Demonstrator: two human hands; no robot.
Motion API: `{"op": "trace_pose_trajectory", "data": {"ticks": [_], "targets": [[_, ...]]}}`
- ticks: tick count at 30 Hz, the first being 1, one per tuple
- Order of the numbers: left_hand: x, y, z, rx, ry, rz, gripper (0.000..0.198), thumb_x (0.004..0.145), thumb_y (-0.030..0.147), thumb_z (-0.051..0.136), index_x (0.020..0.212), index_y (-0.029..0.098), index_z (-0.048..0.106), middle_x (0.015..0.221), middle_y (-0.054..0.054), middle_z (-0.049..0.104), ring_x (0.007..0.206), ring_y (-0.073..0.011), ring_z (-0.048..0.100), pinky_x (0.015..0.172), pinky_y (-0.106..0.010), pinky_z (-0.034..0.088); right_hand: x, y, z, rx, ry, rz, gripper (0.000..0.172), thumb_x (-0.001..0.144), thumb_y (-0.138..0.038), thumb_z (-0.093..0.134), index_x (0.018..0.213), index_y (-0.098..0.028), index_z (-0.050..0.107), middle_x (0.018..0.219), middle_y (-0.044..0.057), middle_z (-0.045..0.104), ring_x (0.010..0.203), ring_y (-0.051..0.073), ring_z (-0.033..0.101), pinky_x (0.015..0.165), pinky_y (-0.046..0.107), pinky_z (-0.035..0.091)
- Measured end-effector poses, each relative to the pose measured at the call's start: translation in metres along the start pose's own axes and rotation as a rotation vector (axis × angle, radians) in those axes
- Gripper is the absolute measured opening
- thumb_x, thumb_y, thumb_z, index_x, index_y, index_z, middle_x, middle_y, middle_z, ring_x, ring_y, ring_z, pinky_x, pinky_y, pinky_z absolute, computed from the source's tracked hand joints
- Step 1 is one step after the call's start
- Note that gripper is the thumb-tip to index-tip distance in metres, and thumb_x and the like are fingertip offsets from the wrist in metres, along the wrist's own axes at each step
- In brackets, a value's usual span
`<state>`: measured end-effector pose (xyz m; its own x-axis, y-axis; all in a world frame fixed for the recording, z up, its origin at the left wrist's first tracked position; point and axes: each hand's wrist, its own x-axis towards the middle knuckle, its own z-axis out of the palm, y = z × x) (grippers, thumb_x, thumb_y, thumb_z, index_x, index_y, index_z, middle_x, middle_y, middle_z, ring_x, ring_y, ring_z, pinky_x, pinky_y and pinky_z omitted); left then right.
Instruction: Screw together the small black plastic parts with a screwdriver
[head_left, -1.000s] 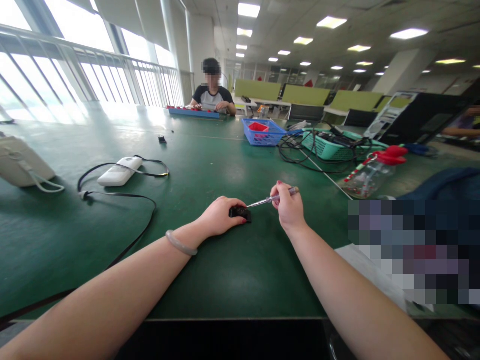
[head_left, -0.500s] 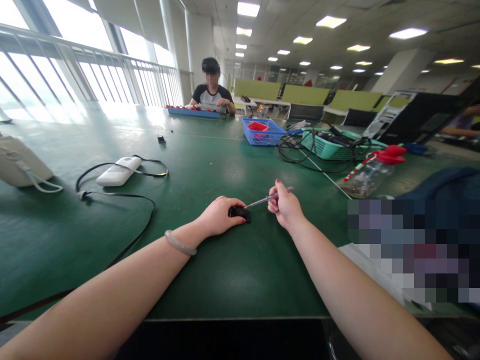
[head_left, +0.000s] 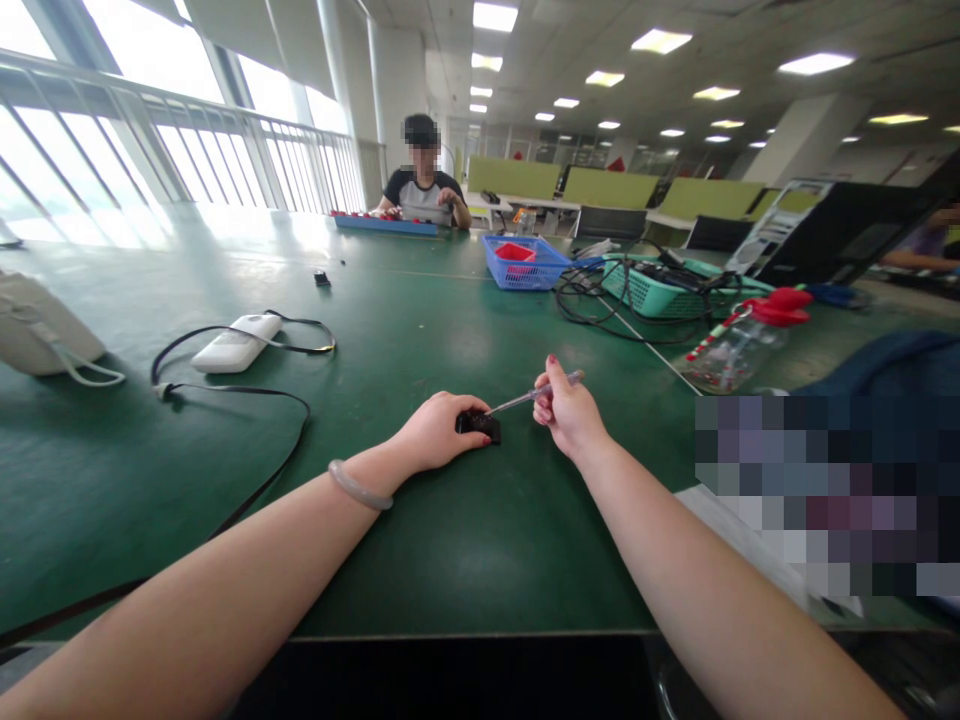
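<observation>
Spread beneath both grips: green tabletop. Far ahead, across it: seated person behind a long blue tray of red pieces. Ahead and right of the grips: teal plastic basket, loaded with black cables; left of that, blue plastic basket, red container inside. Well right, slightly farther out: clear bottle with red lid. Left hand: narrowed, thumb and fingers pinching. Right hand, just right of it: curled tight, thumb up. Well left of the grips: white handheld device, dark strap trailing nearer. In the right grip: clear-handled screwdriver, shaft slanting down leftward. In the left grip, low at the tabletop: black block, screwdriver tip at its top; exact contact too small to tell.
</observation>
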<state>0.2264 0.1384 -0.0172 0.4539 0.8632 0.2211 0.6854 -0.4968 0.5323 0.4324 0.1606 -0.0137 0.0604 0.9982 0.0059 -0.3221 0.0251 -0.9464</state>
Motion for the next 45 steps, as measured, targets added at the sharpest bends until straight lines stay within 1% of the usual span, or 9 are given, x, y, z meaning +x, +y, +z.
{"op": "trace_pose_trajectory", "data": {"ticks": [4, 7, 11, 16, 23, 27, 32, 38, 45], "targets": [[0.000, -0.001, 0.000, -0.093, 0.013, -0.017, 0.042, 0.072, 0.036, 0.073, 0.112, 0.025, 0.067, 0.106, -0.002, 0.073, 0.098, -0.0222, 0.066, 0.094, -0.036, 0.050, -0.001, -0.003, 0.000, 0.023, -0.041, 0.042, 0.044, 0.080, -0.058, 0.064, 0.065, -0.019, 0.053, 0.042, -0.007, 0.042, 0.034, 0.006, 0.035, 0.035, 0.019, 0.028], [0.000, -0.001, 0.000, -0.086, 0.009, -0.021, 0.037, 0.073, 0.037, 0.073, 0.107, 0.025, 0.068, 0.104, -0.002, 0.073, 0.097, -0.0225, 0.066, 0.091, -0.036, 0.051, 0.000, -0.006, -0.002, 0.013, -0.053, 0.052, 0.034, 0.082, -0.047, 0.061, 0.065, -0.019, 0.053, 0.043, -0.006, 0.043, 0.035, 0.007, 0.036, 0.035, 0.020, 0.029], [0.001, 0.000, -0.001, -0.045, 0.005, -0.031, 0.035, 0.073, 0.039, 0.072, 0.105, 0.025, 0.069, 0.103, -0.003, 0.073, 0.096, -0.0235, 0.065, 0.090, -0.038, 0.051, 0.002, -0.009, -0.007, -0.049, -0.038, 0.018, 0.018, 0.076, -0.031, 0.058, 0.063, -0.019, 0.053, 0.043, -0.005, 0.045, 0.035, 0.007, 0.035, 0.036, 0.021, 0.029], [0.000, 0.002, -0.002, -0.050, -0.003, -0.024, 0.034, 0.074, 0.038, 0.072, 0.105, 0.025, 0.069, 0.103, -0.002, 0.073, 0.096, -0.0231, 0.065, 0.089, -0.036, 0.050, 0.003, -0.012, -0.011, -0.096, -0.083, -0.072, 0.012, 0.071, -0.029, 0.056, 0.064, -0.020, 0.052, 0.044, -0.005, 0.047, 0.037, 0.008, 0.039, 0.037, 0.021, 0.031], [0.000, 0.001, -0.002, -0.044, 0.003, -0.019, 0.034, 0.074, 0.037, 0.072, 0.105, 0.026, 0.068, 0.103, -0.001, 0.073, 0.097, -0.0235, 0.065, 0.089, -0.037, 0.050, 0.001, -0.014, -0.010, -0.135, -0.174, -0.166, 0.013, 0.072, -0.028, 0.060, 0.073, -0.021, 0.050, 0.060, -0.005, 0.059, 0.045, 0.008, 0.049, 0.045, 0.021, 0.039], [0.000, 0.001, -0.002, -0.048, -0.002, -0.020, 0.034, 0.074, 0.038, 0.071, 0.105, 0.026, 0.069, 0.103, -0.002, 0.073, 0.098, -0.0235, 0.064, 0.091, -0.038, 0.050, -0.001, -0.014, -0.007, -0.084, -0.175, -0.210, 0.022, 0.073, -0.032, 0.067, 0.079, -0.023, 0.048, 0.067, -0.005, 0.063, 0.056, 0.010, 0.056, 0.053, 0.023, 0.046], [0.000, 0.001, -0.002, -0.044, -0.009, -0.024, 0.034, 0.074, 0.039, 0.071, 0.105, 0.025, 0.069, 0.104, -0.003, 0.072, 0.098, -0.0240, 0.064, 0.091, -0.038, 0.049, -0.003, -0.014, -0.006, -0.143, -0.145, -0.279, 0.032, 0.075, -0.038, 0.072, 0.088, -0.024, 0.046, 0.067, -0.006, 0.066, 0.064, 0.012, 0.063, 0.062, 0.024, 0.050], [0.000, 0.002, -0.002, -0.034, -0.004, -0.031, 0.035, 0.074, 0.039, 0.071, 0.106, 0.025, 0.069, 0.103, -0.002, 0.072, 0.098, -0.0239, 0.064, 0.091, -0.038, 0.050, -0.003, -0.012, -0.004, -0.120, -0.139, -0.361, 0.052, 0.074, -0.041, 0.075, 0.111, -0.029, 0.042, 0.073, -0.007, 0.067, 0.073, 0.015, 0.069, 0.079, 0.033, 0.055], [0.000, 0.000, -0.001, -0.037, 0.001, -0.020, 0.036, 0.074, 0.038, 0.072, 0.106, 0.025, 0.068, 0.102, -0.003, 0.072, 0.097, -0.0235, 0.064, 0.090, -0.037, 0.050, -0.004, -0.016, -0.004, -0.028, -0.210, -0.314, 0.034, 0.085, -0.039, 0.062, 0.116, -0.030, 0.050, 0.087, -0.003, 0.071, 0.079, 0.016, 0.071, 0.085, 0.037, 0.055]]}}
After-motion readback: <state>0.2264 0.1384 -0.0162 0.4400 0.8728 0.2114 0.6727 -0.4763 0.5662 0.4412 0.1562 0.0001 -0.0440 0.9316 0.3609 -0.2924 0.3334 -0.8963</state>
